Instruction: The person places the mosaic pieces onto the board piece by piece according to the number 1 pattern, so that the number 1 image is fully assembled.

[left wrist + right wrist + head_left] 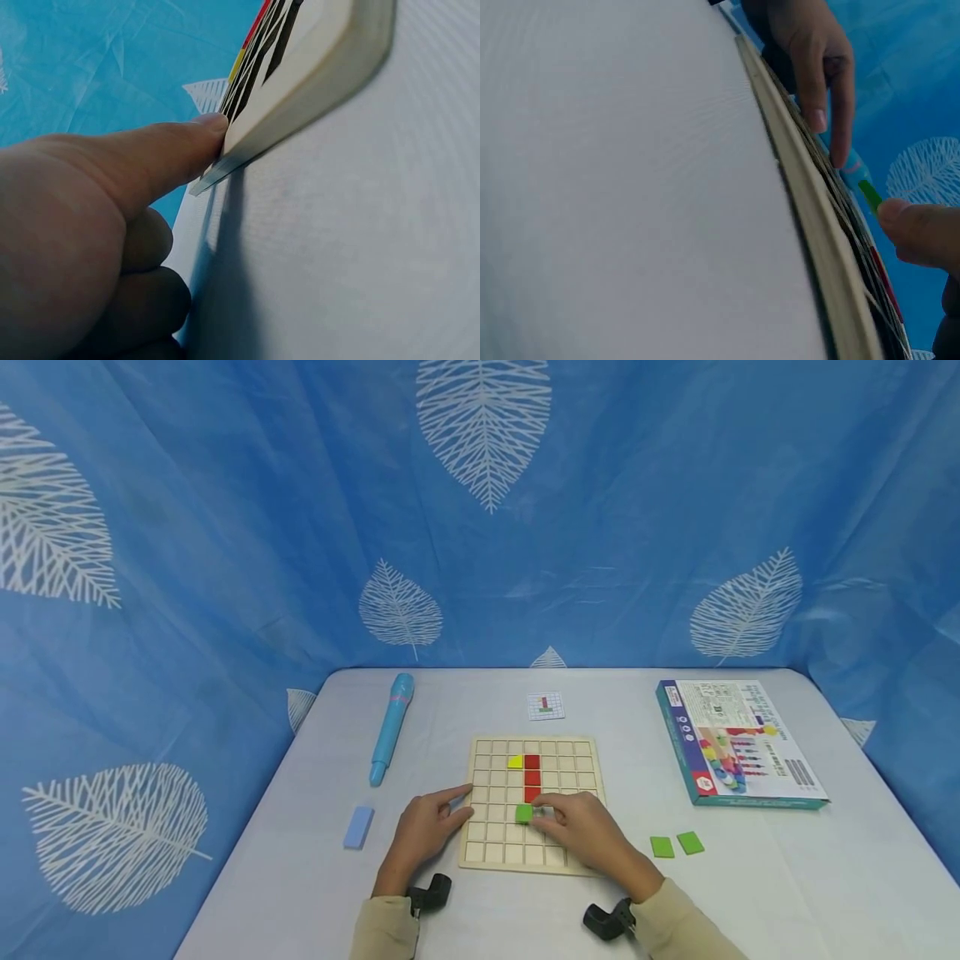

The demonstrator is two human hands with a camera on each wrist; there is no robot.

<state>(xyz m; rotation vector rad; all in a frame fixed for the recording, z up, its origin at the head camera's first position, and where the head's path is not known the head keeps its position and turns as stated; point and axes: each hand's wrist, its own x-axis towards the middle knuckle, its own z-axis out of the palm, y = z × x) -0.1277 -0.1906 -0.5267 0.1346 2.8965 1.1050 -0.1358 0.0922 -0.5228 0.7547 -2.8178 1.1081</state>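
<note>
- Green tile [524,814]: over the board, just below the red column; R wrist view shows it tilted, so prob. not seated yet.
- R grip [581,827]: thumb + fingers pinching that tile at its R side.
- Step in hand, my read: setting the tile on the grid. Next move calls for levelling it, lining up w/ one cell, then letting go; it looks to straddle two columns.
- Board [495,832]: flat on the bench [285,893]; L grip [426,828] has fingers apart, tips touching its L edge, prob. steadying.
- On board: red tiles [532,778] in a column, yellow piece [515,762] just L of the top one. Lowest red is nr the R fingertips, could get nudged.
- R hand hides some lower-R cells; no other obstruction seen.
- Spare green tiles [662,847]: two, R of board.
- Pattern card [545,706]: beyond board.
- Farther out: box [742,743] R; blue block [358,827] and blue mic-shaped stick [392,729] L.
</note>
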